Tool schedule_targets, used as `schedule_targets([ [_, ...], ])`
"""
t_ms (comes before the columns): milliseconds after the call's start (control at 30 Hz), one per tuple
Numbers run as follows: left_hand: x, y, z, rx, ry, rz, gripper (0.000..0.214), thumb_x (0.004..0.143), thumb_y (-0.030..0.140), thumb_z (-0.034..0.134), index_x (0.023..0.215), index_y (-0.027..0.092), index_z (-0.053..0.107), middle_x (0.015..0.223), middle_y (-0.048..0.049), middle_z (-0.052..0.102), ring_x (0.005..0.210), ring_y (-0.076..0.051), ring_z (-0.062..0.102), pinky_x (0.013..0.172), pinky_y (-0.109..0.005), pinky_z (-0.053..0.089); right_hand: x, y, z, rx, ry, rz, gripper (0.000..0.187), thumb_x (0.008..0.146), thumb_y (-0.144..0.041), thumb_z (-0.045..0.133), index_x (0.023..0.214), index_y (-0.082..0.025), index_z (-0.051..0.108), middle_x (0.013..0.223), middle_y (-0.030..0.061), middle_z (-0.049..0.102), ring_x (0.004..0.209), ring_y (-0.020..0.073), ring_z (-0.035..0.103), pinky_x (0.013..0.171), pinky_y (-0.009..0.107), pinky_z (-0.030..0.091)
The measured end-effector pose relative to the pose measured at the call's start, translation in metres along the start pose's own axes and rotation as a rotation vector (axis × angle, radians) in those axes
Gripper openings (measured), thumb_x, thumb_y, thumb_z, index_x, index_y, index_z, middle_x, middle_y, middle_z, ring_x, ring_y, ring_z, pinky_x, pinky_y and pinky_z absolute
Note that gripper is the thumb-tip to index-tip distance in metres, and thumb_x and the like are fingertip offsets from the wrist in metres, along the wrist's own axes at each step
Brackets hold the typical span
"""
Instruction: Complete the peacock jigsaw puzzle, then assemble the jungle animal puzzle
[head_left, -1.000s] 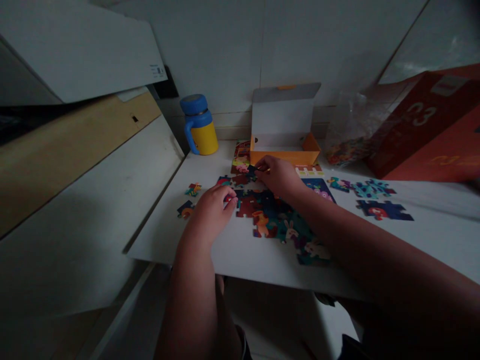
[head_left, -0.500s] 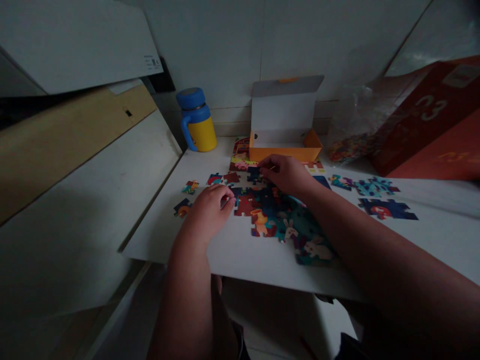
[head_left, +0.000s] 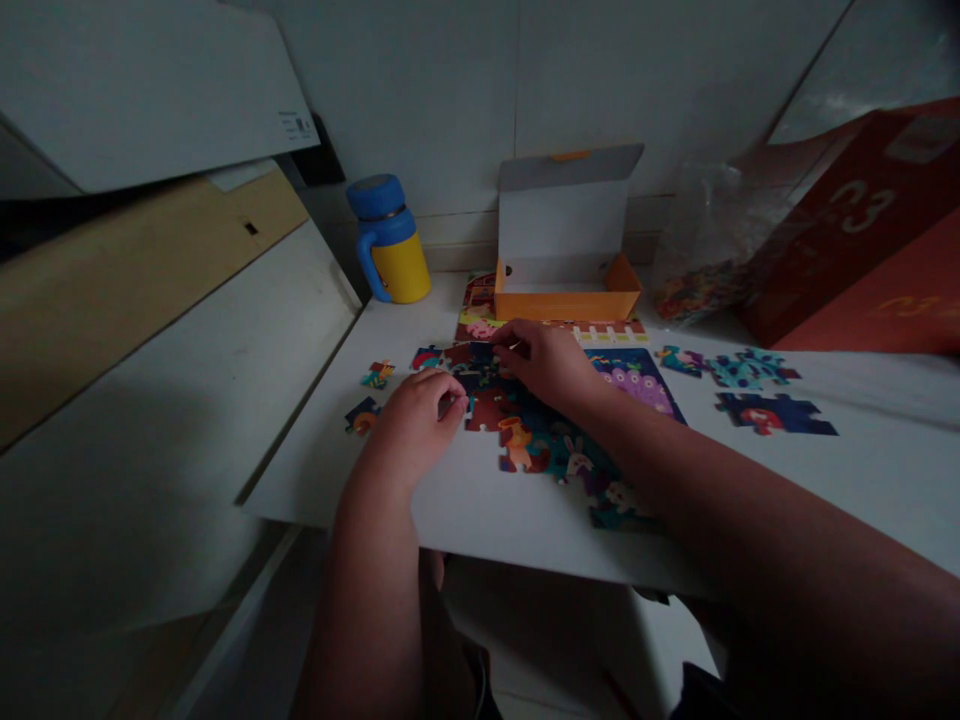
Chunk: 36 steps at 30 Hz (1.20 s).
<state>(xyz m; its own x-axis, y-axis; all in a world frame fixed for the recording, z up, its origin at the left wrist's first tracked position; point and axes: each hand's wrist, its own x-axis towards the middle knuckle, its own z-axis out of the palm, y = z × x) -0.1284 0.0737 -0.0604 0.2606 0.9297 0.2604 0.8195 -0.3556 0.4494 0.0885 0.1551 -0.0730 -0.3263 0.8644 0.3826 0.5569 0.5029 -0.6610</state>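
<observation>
My right hand (head_left: 544, 365) pinches a dark blue puzzle piece (head_left: 481, 352) at the upper left of the partly joined jigsaw puzzle (head_left: 525, 445). Whether that piece lies flat or is slightly raised, I cannot tell. Close to the puzzle's left edge is my left hand (head_left: 427, 415), thumb and fingers pressed together; what they hold, if anything, is hidden. A piece with a red and blue picture (head_left: 427, 358) lies just beyond it. To its left are a piece with a striped figure (head_left: 377, 375) and a dark piece with an orange curl (head_left: 363, 415). My right forearm covers part of the puzzle.
An open orange box (head_left: 568, 305) stands at the back on a colourful picture sheet (head_left: 480, 328). Behind left is a blue and yellow flask (head_left: 394, 245). Joined pieces (head_left: 776, 413) lie at right, before a plastic bag of pieces (head_left: 701, 290) and a red box (head_left: 862, 240).
My right hand has moved left and slightly nearer with the dark blue piece, uncovering the purple part of the puzzle. My left hand has stayed nearly still.
</observation>
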Motion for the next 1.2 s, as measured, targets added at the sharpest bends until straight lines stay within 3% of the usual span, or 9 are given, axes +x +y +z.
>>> schedule_targets([
  [300, -0.002, -0.003, 0.002, 0.049, 0.030, -0.001, 0.011, 0.100, 0.017, 0.063, 0.106, 0.023, 0.070, 0.116, -0.0068, 0.076, 0.116, -0.026, 0.069, 0.109, -0.044, 0.053, 0.003, 0.008, 0.003, -0.111, 0.012, -0.028, 0.020, 0.097, -0.011, 0.071, 0.115, -0.016, 0.078, 0.102, 0.0069, 0.081, 0.084, 0.0216, 0.072, 0.077, 0.030, 0.049],
  [467, -0.004, -0.006, 0.013, 0.124, -0.027, 0.008, 0.036, 0.104, 0.030, 0.065, 0.137, 0.016, 0.067, 0.153, -0.0148, 0.064, 0.148, -0.029, 0.054, 0.129, -0.047, 0.039, 0.002, 0.003, 0.004, -0.158, 0.080, 0.065, 0.018, 0.094, -0.012, 0.071, 0.111, -0.016, 0.078, 0.097, 0.0067, 0.080, 0.082, 0.0226, 0.071, 0.074, 0.032, 0.047],
  [567, -0.004, -0.007, 0.018, 0.156, -0.094, -0.008, 0.050, 0.105, 0.037, 0.064, 0.148, 0.012, 0.060, 0.162, -0.0171, 0.056, 0.155, -0.030, 0.047, 0.134, -0.048, 0.033, 0.002, 0.001, 0.004, -0.187, 0.150, 0.153, 0.014, 0.094, -0.014, 0.070, 0.106, -0.017, 0.077, 0.096, 0.0071, 0.080, 0.082, 0.0241, 0.071, 0.072, 0.033, 0.046],
  [867, -0.004, -0.011, 0.016, 0.247, -0.013, -0.077, 0.046, 0.105, 0.038, 0.062, 0.143, 0.013, 0.062, 0.156, -0.0189, 0.061, 0.148, -0.034, 0.053, 0.129, -0.050, 0.038, 0.004, 0.005, 0.005, -0.136, 0.223, 0.140, 0.007, 0.093, -0.015, 0.073, 0.096, -0.021, 0.076, 0.090, 0.0045, 0.079, 0.079, 0.0222, 0.070, 0.070, 0.032, 0.045],
  [1200, -0.005, -0.012, 0.011, 0.295, 0.008, -0.118, 0.037, 0.106, 0.032, 0.059, 0.137, 0.013, 0.064, 0.147, -0.0183, 0.067, 0.143, -0.034, 0.057, 0.127, -0.050, 0.041, 0.002, 0.010, 0.006, -0.051, 0.046, 0.027, 0.014, 0.095, -0.018, 0.073, 0.106, -0.019, 0.082, 0.084, 0.0027, 0.078, 0.066, 0.0161, 0.063, 0.064, 0.027, 0.043],
])
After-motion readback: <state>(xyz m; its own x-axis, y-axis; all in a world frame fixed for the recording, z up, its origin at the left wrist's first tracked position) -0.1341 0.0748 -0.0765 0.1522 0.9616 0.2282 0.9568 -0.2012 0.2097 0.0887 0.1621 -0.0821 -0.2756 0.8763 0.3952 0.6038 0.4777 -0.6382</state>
